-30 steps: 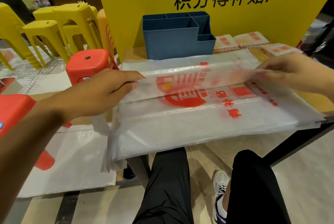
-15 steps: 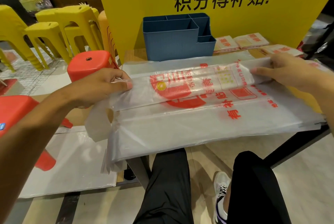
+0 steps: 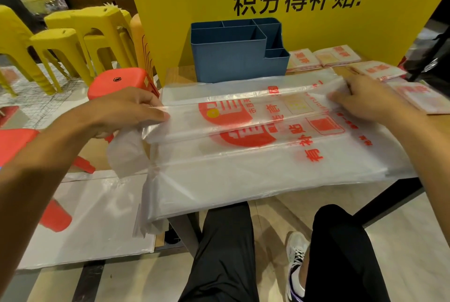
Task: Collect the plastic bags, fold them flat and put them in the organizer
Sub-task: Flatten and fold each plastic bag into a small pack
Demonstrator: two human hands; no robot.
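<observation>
Translucent plastic bag (image 3: 243, 121) lay folded lengthwise atop the bag stack (image 3: 255, 180) on the table (image 3: 175, 75); left hand (image 3: 126, 109) and right hand (image 3: 362, 97) pinched its ends, before the blue organizer (image 3: 233, 58).

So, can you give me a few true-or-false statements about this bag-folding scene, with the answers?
1. Both hands, left hand and right hand, hold the folded strip of the top plastic bag. True.
2. The blue organizer already holds folded bags. False: its visible compartments look empty.
3. Folded bags lie right of the organizer. True.
4. The nearest stool is yellow. False: it is red.
</observation>
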